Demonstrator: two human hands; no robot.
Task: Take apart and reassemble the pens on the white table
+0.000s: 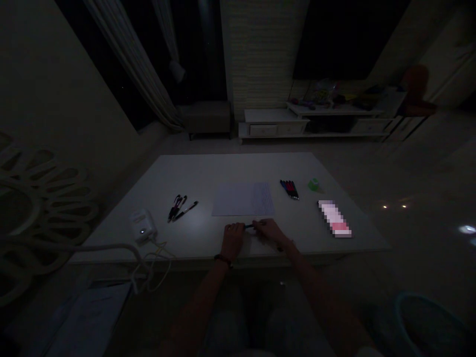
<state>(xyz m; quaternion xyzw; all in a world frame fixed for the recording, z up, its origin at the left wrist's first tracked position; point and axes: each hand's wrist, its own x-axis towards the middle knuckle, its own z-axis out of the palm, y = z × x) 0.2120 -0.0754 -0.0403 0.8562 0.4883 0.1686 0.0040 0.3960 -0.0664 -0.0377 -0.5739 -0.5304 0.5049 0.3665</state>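
Near the front edge of the white table [193, 173], my left hand [233, 237] and my right hand [268, 229] hold a dark pen [249, 226] between them, lying roughly level. The left fingers close around one end, and the right fingers pinch the other. Just beyond my hands lies a sheet of paper [234, 199] with handwriting on its right part. Several pens [289, 189] with blue, red and black parts lie side by side to the right of the sheet. On the left, more black pens [180, 208] lie loosely together.
A lit phone [334, 218] and a small green object [313, 184] lie on the table's right side. At the left stands a white power adapter [143, 225] with cables [159, 253]. A teal-rimmed basket [405, 302] is at lower right; the room is dim.
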